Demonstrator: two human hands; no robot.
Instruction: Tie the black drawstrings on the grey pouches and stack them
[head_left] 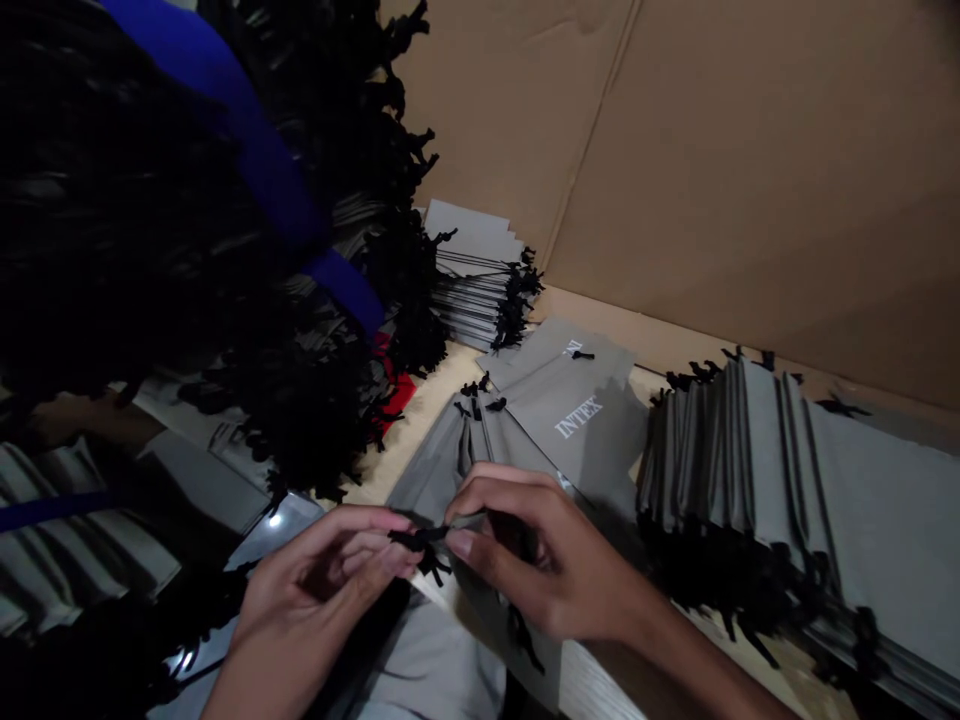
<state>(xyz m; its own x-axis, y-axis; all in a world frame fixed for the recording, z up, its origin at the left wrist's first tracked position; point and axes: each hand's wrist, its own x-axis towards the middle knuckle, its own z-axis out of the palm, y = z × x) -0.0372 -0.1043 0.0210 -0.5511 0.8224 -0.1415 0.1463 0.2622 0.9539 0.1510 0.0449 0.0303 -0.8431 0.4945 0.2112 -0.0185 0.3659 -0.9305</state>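
Observation:
Near the table's edge, my left hand [319, 590] is closed, its thumb and fingertips pinching the end of a black drawstring cord [429, 538]. My right hand [551, 560] is closed too, thumb and forefinger on the same cord, close to a knot with loose tails. Grey fabric of a drawstring bag [491, 615] hangs beneath my right hand. Just beyond my fingers lie several grey bags [435, 460] with knotted black cords. Behind them are flat grey bags [611, 400] printed "INTEX" in white. My right fingers partly hide the fabric they touch.
A big bundle of black-corded bags [322, 400] tied with a blue strap [277, 180] towers at left. A neat stack of grey bags [469, 235] stands at the back, and a long row [772, 450] at right. A cardboard wall [712, 180] closes the back.

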